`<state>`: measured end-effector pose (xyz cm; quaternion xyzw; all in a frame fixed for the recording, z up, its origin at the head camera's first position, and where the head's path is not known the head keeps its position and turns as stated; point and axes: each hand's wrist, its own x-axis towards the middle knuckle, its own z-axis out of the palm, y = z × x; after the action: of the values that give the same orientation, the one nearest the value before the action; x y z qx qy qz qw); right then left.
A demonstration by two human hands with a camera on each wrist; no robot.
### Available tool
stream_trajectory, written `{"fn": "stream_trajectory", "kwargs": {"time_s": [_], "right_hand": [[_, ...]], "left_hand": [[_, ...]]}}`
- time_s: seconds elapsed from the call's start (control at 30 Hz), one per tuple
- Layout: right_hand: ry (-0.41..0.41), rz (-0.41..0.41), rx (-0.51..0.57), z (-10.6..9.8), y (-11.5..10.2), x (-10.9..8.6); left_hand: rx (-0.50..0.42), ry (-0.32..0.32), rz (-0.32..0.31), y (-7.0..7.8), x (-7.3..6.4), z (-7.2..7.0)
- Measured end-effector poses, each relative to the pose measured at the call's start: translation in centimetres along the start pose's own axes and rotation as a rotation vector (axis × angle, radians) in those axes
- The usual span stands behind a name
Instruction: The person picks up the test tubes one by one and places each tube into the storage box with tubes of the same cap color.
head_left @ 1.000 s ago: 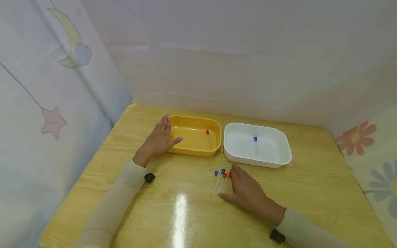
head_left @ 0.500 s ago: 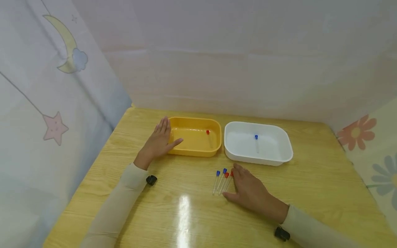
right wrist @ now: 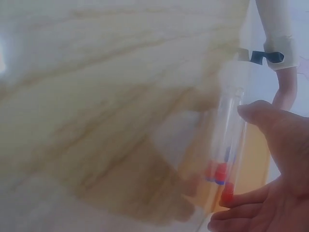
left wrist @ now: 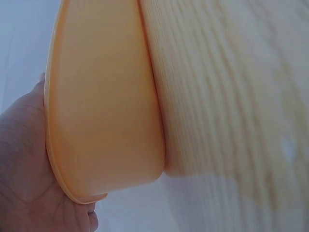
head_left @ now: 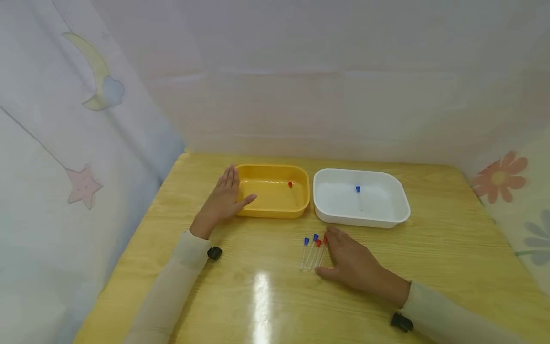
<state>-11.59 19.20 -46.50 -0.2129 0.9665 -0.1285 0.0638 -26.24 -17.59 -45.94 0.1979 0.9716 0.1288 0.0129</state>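
My left hand (head_left: 221, 203) lies along the left end of a yellow tray (head_left: 270, 214), fingers straight, thumb over the front rim; in the left wrist view its palm is against the tray wall. On the table, several clear test tubes lie side by side, with blue caps (head_left: 306, 241) and red caps (head_left: 318, 243). My right hand (head_left: 354, 265) is at their right side, thumb and fingers spread. In the right wrist view a fingertip meets a red cap (right wrist: 227, 192) and the thumb is by the tube's other end. The right hand partly covers the rightmost tube.
A red-capped tube (head_left: 290, 185) lies in the yellow tray. To its right stands a white tray (head_left: 365, 221) with a blue-capped tube (head_left: 358, 189) inside. A fabric backdrop (head_left: 275, 110) stands behind the wooden table (head_left: 215, 296).
The head view has shifted slightly. My right thumb has drawn a little to the right from the tubes' near ends. My left hand stays on the yellow tray.
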Motion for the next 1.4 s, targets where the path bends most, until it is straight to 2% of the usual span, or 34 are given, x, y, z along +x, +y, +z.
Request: {"fn": "stream_trajectory", "kwargs": {"time_s": [0.1, 0.3, 0.5, 0.77, 0.97, 1.07, 1.2, 1.4], "right_hand": [[0.001, -0.026, 0.011, 0.2, -0.5, 0.3], [-0.010, -0.037, 0.025, 0.7, -1.5, 0.3], [0.010, -0.096, 0.035, 0.8, -2.2, 0.4], [0.058, -0.173, 0.004, -0.6, -2.5, 1.1], [0.128, -0.218, 0.006, -2.0, -2.4, 1.6], [0.129, -0.212, 0.016, -2.5, -2.3, 1.6], [0.136, -0.213, 0.020, -2.7, -2.2, 1.6], [0.161, -0.264, 0.030, -2.9, -2.6, 2.0]], "left_hand": [[0.004, 0.002, -0.011, -0.6, -0.6, 0.1], [-0.028, 0.012, 0.008, -1.2, -2.1, 0.9], [-0.004, 0.011, -0.026, -1.6, -3.2, 1.2], [0.003, 0.013, -0.040, -1.8, -2.7, 0.4], [-0.009, 0.040, -0.017, -1.5, -1.2, 0.3], [-0.014, 0.044, -0.007, -1.4, -0.7, 0.4], [-0.017, 0.044, 0.000, -1.3, -0.6, 0.7], [0.001, 0.045, -0.024, -1.5, -1.1, 0.7]]}}
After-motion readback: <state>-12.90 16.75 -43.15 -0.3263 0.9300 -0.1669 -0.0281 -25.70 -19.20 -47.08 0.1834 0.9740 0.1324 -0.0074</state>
